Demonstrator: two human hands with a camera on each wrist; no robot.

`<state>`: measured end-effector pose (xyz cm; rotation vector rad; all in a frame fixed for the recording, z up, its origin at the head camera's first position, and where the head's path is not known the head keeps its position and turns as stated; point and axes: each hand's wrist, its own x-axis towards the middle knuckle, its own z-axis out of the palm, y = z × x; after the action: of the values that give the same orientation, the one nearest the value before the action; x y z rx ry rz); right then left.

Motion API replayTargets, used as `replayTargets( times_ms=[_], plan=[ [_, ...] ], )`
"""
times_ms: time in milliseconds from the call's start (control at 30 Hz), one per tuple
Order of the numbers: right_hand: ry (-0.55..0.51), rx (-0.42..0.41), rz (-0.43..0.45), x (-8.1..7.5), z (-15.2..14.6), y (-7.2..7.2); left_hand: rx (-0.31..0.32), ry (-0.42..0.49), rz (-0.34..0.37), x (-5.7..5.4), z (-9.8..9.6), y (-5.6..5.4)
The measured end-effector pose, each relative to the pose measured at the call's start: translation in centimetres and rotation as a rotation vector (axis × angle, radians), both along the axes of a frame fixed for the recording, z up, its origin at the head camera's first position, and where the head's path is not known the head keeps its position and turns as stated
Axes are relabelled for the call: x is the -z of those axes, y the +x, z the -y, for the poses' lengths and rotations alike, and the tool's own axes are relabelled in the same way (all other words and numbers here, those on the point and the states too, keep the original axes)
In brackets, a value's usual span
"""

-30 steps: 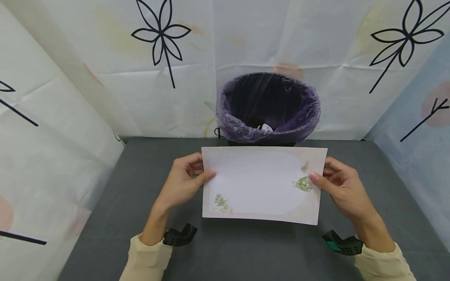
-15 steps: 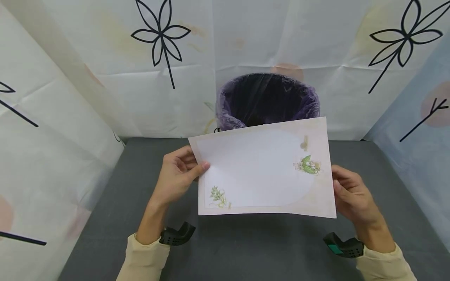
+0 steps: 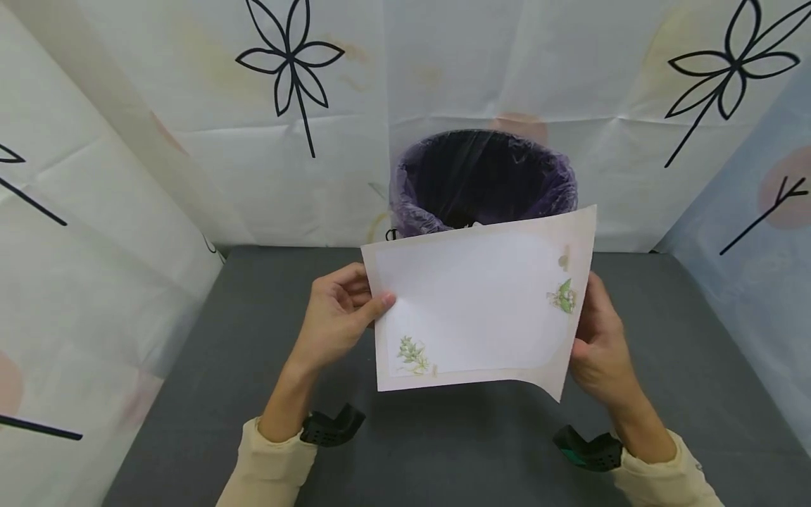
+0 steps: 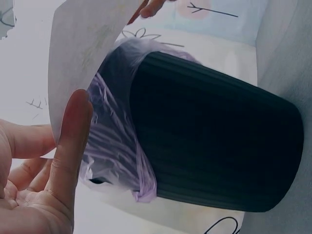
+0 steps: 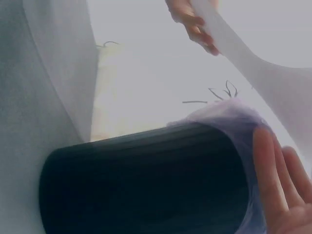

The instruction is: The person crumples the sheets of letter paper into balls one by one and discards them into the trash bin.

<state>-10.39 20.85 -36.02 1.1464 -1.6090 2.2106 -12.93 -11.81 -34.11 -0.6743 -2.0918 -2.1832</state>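
Note:
A sheet of paper (image 3: pixel 469 303) with a pale pink border and green plant prints is held up over the table, tilted with its right side higher. My left hand (image 3: pixel 338 320) pinches its left edge, thumb on the front and fingers behind. At the right edge is my right hand (image 3: pixel 602 352), its fingers partly hidden behind the sheet. In the right wrist view the fingers (image 5: pixel 273 170) of that hand are straight and lie along the sheet. The sheet's lower right corner bends.
Behind the sheet stands a black ribbed bin (image 4: pixel 209 131) lined with a purple plastic bag (image 3: pixel 412 211). The dark grey table (image 3: pixel 253 282) backs onto a white printed cloth (image 3: pixel 222 176), and more cloth hangs at both sides.
The sheet's right side has risen, covering the front of the bin's rim, and its lower right corner now bends. My right hand has released the front of the sheet and shifted left.

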Motion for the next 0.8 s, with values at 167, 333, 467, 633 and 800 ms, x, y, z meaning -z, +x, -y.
replayTargets(
  times_ms=[167,333,467,633,800],
  plan=[
    [-0.029,0.063,-0.003,-0.6,1.4,0.0,0.012,-0.013,-0.023,-0.1,-0.6,0.2],
    [0.023,0.172,0.047,-1.0,2.1,0.4,0.034,-0.013,-0.043,-0.5,-1.1,0.5],
    [0.066,0.246,0.085,-1.3,2.7,0.7,0.052,-0.009,-0.046,-0.7,-1.6,0.8],
    [0.087,0.371,0.107,-1.5,3.5,0.8,0.066,-0.025,-0.075,-1.0,-2.2,1.3],
    [0.134,0.445,0.093,-1.5,4.0,0.7,0.069,-0.033,-0.095,-1.4,-2.6,1.6]
  ],
)
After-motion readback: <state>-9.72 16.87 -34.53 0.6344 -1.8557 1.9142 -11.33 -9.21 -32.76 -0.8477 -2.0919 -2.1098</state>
